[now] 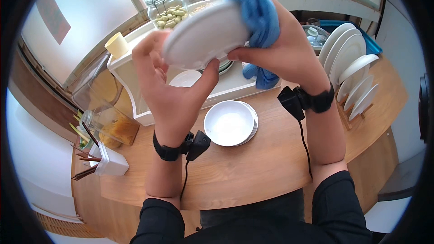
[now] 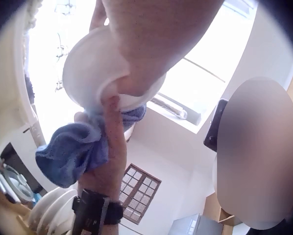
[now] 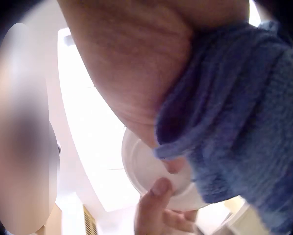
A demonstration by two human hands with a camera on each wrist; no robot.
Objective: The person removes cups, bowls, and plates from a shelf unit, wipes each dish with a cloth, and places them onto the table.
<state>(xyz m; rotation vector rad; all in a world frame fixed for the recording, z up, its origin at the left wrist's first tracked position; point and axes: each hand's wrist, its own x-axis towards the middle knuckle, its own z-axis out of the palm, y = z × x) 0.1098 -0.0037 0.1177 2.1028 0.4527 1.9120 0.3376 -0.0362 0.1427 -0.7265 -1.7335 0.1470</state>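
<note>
Both hands hold a white shallow bowl (image 1: 205, 36) up in front of the shelf, tilted with its underside toward the head camera. My left hand (image 1: 174, 92) grips its left rim, the thumb on the underside and the fingers partly hidden behind. At the bowl's right side, my right hand (image 1: 289, 56) grips it through a bunched blue cloth (image 1: 260, 15), with the thumb on the underside. A loose end of the cloth hangs below that hand. In the right wrist view the cloth (image 3: 239, 122) covers most of the fingers. Below, a stack of white bowls (image 1: 229, 123) stands on the table.
A rack of white plates (image 1: 348, 58) stands at the right. On the left are a white chopstick holder (image 1: 110, 160) and a clear pasta container (image 1: 120, 128). The white shelf (image 1: 131, 83) bears a yellow cup (image 1: 116, 45), glass jars (image 1: 167, 9) and dishes.
</note>
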